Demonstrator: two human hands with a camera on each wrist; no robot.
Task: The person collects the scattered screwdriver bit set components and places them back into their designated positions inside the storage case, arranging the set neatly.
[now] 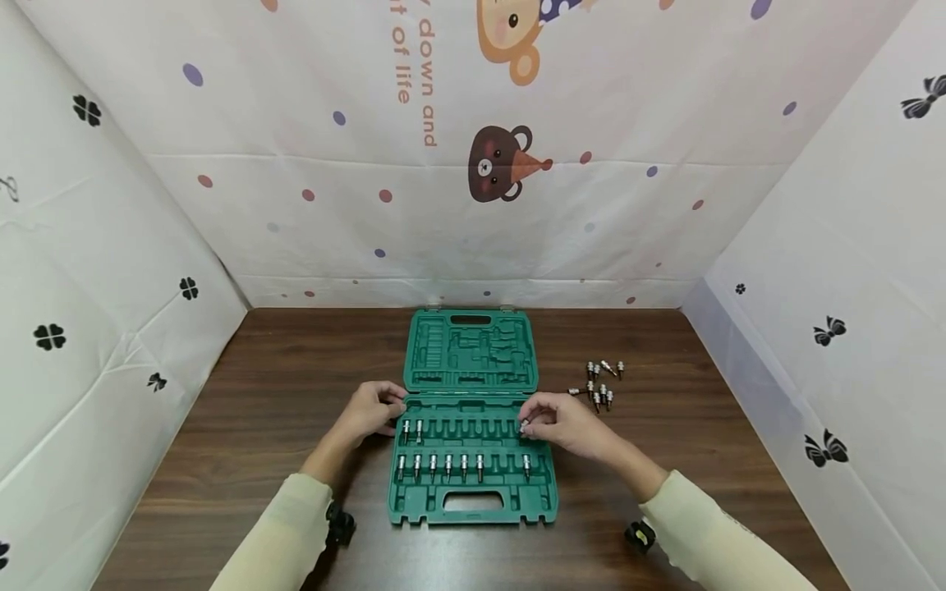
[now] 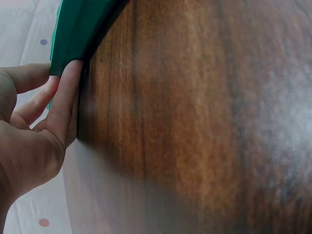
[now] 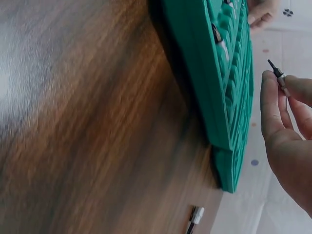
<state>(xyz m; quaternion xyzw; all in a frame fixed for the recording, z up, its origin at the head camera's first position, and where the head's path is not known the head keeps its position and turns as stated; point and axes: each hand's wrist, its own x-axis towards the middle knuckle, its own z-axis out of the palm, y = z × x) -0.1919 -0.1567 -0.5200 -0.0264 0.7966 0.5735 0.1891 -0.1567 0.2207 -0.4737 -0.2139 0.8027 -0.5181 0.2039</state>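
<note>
A green tool case [image 1: 473,447] lies spread on the table, its lid folded back. At its left edge, my left hand [image 1: 367,410] grips the side, one finger at the rim and another low against the wall in the left wrist view. My right hand [image 1: 562,423] pinches a bit socket [image 3: 278,73] between thumb and fingertips. The socket's dark narrow tip points away from the fingers, over the right end of the upper row. Two bit sockets stand at that row's left end. The lower row holds several more, including one bit socket [image 1: 526,466] apart on the right.
Several loose bit sockets [image 1: 602,394] lie scattered on the wooden table [image 1: 296,353] right of the case. The case lid [image 1: 471,349] reaches back near the patterned rear cloth [image 1: 414,230]. White cloth walls stand on both sides.
</note>
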